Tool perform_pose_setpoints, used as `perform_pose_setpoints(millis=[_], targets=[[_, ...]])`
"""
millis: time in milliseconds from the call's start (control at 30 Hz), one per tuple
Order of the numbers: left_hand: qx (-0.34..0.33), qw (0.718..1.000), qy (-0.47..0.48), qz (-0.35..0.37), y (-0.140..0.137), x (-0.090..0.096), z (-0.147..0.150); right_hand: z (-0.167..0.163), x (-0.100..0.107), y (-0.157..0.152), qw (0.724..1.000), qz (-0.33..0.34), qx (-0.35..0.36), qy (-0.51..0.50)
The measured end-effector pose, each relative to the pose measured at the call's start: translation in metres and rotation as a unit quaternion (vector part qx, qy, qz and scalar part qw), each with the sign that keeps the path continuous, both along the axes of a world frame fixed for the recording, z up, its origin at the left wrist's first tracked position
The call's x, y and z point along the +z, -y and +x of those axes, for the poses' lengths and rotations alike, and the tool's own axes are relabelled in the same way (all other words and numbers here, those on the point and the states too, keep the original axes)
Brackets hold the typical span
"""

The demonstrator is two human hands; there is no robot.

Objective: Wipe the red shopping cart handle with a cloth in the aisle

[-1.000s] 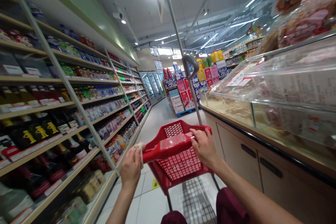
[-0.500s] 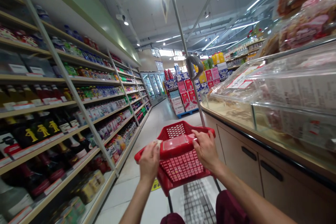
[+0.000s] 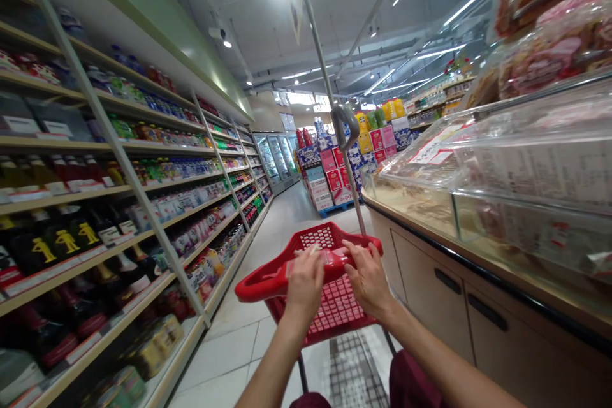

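One cart handle (image 3: 335, 266) lies under left hand (image 3: 305, 282) — grip unclear — and loosely grasping right hand (image 3: 367, 278)

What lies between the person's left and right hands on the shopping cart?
In the head view, a short stretch of red shopping-cart handlebar shows between the left hand and the right hand; no separate item is visible there.
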State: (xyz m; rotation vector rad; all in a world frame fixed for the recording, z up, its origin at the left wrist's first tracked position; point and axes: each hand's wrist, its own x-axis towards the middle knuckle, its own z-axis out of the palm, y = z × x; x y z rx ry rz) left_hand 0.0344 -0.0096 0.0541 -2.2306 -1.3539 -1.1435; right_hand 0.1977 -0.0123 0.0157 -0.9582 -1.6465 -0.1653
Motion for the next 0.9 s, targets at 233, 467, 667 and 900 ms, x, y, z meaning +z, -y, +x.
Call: perform_pose_setpoints(millis=[233,467,667,900], targets=[[0.116,0.993,0.009,-0.034,-0.003,0.013,-0.022,-0.001,-0.002,0.000,1.000,-0.014,0.014,-0.019],[-0.060,0.995,-0.080,-0.015,0.005,0.007,0.028,-0.001,-0.001,0.001,1.000,-0.005,0.026,-0.011],[0.108,0.991,0.014,-0.080,-0.007,0.017,-0.010,-0.001,0.000,0.001,0.997,0.020,0.015,-0.068],[-0.047,0.993,-0.088,-0.063,0.004,0.015,0.031,0.004,-0.004,-0.008,0.998,0.025,0.012,-0.055]])
